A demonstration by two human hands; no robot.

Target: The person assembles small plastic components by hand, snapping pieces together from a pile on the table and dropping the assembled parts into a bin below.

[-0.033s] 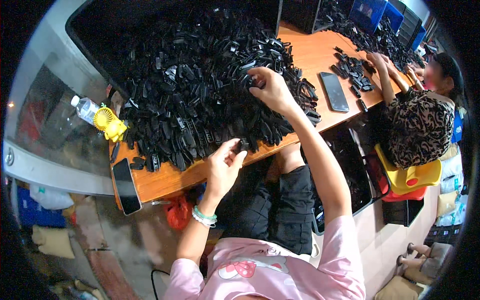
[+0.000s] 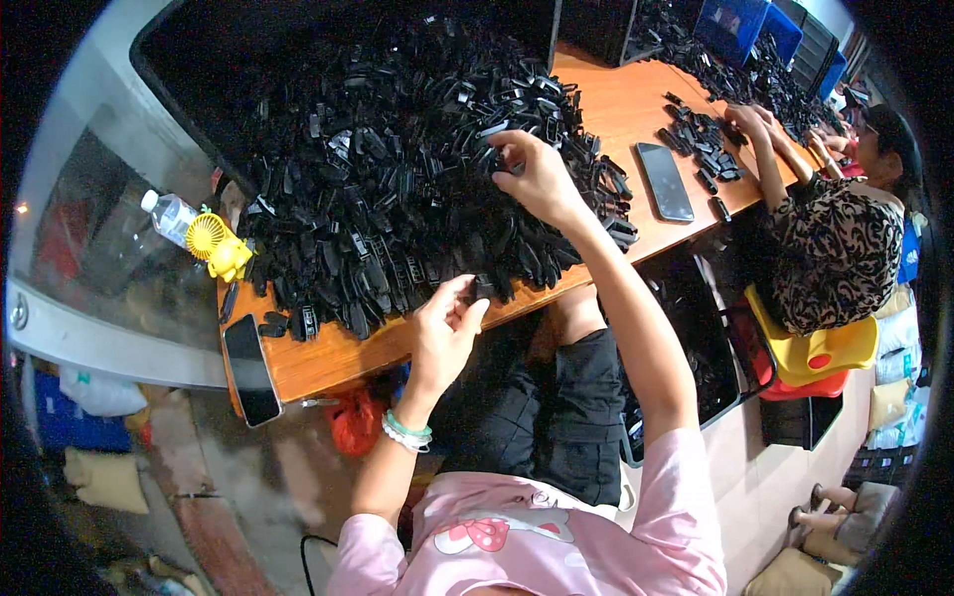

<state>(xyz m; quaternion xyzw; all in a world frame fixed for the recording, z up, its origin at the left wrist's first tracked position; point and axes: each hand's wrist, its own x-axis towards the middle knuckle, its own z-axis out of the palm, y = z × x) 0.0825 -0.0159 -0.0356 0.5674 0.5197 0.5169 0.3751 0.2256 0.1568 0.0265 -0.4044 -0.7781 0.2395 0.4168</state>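
A big heap of small black plastic parts covers most of the wooden table. Near the front edge, my left hand pinches one black plastic part between thumb and fingers. A pale green and white bracelet circles that wrist. Further in and to the right, my right hand is over the heap, thumb and fingers curled round. Something dark shows between them, but against the black parts behind it I cannot make out what it is.
A phone lies at the table's left corner, near a yellow fan and a bottle. Another phone is to the right. A co-worker handles black parts there. Below stands a black crate.
My right hand has shifted very slightly up and left over the heap. My left hand stays in place with its black part.
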